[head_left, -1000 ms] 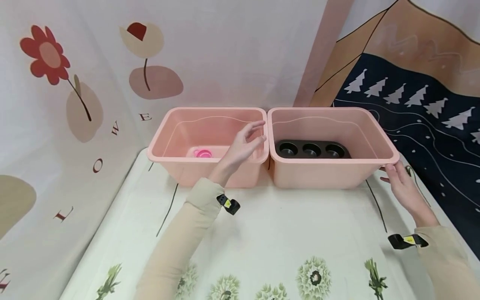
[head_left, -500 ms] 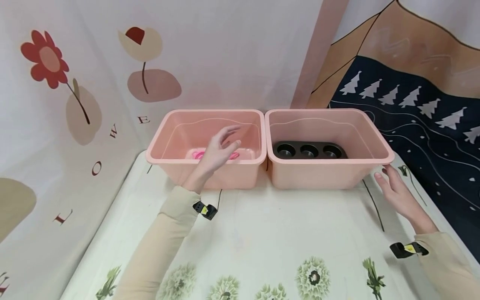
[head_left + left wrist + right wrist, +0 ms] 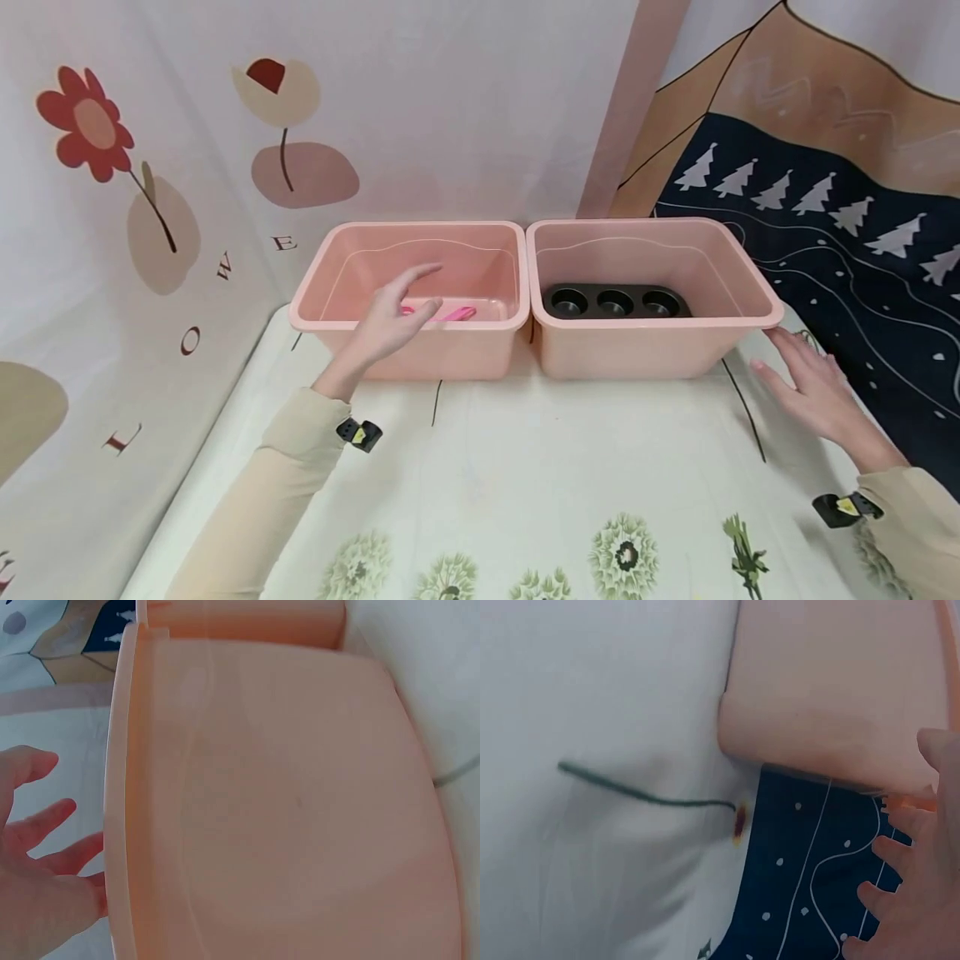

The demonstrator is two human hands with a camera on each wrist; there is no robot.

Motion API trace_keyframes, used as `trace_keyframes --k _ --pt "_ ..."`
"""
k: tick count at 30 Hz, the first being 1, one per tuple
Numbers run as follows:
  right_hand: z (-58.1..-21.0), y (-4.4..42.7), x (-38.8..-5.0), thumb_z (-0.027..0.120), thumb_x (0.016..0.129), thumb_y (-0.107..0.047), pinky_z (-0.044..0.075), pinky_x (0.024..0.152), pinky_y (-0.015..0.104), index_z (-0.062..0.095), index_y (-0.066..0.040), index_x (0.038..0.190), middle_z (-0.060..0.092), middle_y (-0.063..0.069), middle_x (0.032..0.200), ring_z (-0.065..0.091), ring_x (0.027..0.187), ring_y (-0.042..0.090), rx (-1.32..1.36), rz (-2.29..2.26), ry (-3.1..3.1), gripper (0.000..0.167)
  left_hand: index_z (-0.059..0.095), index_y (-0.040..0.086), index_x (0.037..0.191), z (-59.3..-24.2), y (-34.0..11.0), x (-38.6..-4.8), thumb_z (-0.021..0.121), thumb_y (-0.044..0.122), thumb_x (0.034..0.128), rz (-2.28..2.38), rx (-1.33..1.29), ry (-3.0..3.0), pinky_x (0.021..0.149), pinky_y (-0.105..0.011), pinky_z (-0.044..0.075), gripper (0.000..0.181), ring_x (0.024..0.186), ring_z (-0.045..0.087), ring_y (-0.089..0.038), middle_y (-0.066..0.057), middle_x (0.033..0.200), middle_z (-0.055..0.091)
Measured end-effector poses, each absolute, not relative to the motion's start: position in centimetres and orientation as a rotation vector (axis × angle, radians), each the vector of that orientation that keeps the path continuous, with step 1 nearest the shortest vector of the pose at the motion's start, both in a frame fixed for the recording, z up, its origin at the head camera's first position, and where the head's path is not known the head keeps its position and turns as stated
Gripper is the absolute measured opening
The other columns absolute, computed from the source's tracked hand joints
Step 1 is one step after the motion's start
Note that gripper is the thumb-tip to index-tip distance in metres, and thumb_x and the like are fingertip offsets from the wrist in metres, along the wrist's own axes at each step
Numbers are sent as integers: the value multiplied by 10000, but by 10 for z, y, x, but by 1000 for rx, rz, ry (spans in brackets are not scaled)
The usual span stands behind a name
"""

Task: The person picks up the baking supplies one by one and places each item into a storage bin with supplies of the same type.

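Observation:
Two pink plastic bins stand side by side. My left hand (image 3: 392,323) is over the front rim of the left bin (image 3: 427,354), fingers apart, holding nothing. In the left wrist view this hand (image 3: 49,859) is beside the bin's rim. Inside, a bright pink item (image 3: 459,314) lies on the bottom, partly hidden by the hand and front rim; its kind cannot be told. A black muffin tin (image 3: 615,302) lies in the right bin (image 3: 630,354). My right hand (image 3: 813,387) is at that bin's front right corner, fingers loosely extended; whether the fingertips touch it is unclear.
The bins stand on a table with a white flower-printed cloth (image 3: 555,467). Printed curtains (image 3: 450,108) rise behind and to the left. A dark blue cloth with white trees (image 3: 840,267) is close at the right.
My left hand has moved left across the left bin, away from its right side. My right hand has loosened from the right bin's corner and shifted slightly right. The bins remain in place.

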State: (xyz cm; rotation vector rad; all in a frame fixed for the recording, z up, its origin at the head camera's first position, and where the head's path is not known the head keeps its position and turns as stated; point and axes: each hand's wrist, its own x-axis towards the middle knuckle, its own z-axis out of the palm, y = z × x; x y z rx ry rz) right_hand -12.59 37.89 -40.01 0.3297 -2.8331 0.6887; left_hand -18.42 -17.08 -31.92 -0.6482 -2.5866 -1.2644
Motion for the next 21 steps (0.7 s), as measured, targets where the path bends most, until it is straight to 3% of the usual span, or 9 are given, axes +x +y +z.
trace_keyframes --k 1,3,11,17,21 --pt "-400 380 -125 452 1021 -290 -97 1022 702 147 -89 1555 141 253 1559 57 1404 479 314 655 -2854 647 476 80 1413 -319 -175 -184 618 104 931 -1247 -650 -2590 978 -474 395 503 1064 590 -234 -121 1438 461" --pt "-399 381 -123 454 1013 -350 -126 1025 683 127 -121 1562 116 229 1573 5 1414 460 276 577 -2903 678 465 77 1420 -317 -185 -182 622 103 927 -1219 -645 -2601 1047 -524 320 518 1326 387 -298 -124 1448 447" --pt "-402 389 -119 468 964 -510 -180 1007 669 82 -150 1565 59 235 1576 -120 1415 419 188 322 -3001 800 471 29 1404 -320 -223 -175 653 129 907 -1020 -637 -2605 1108 -599 107 539 1426 123 -395 -199 1447 416" --pt "-406 399 -118 458 946 -553 -173 987 698 43 -145 1562 7 236 1575 -124 1406 441 102 287 -3008 848 472 30 1400 -330 -251 -165 674 221 890 -877 -564 -2594 1082 -652 38 581 1391 143 -485 -267 1472 342" --pt "-409 405 -117 464 929 -583 -169 979 709 31 -139 1560 -9 242 1571 -121 1399 460 32 270 -3010 884 453 20 1405 -337 -271 -155 672 252 891 -834 -508 -2599 1055 -685 -20 605 1387 82 -519 -312 1469 309"
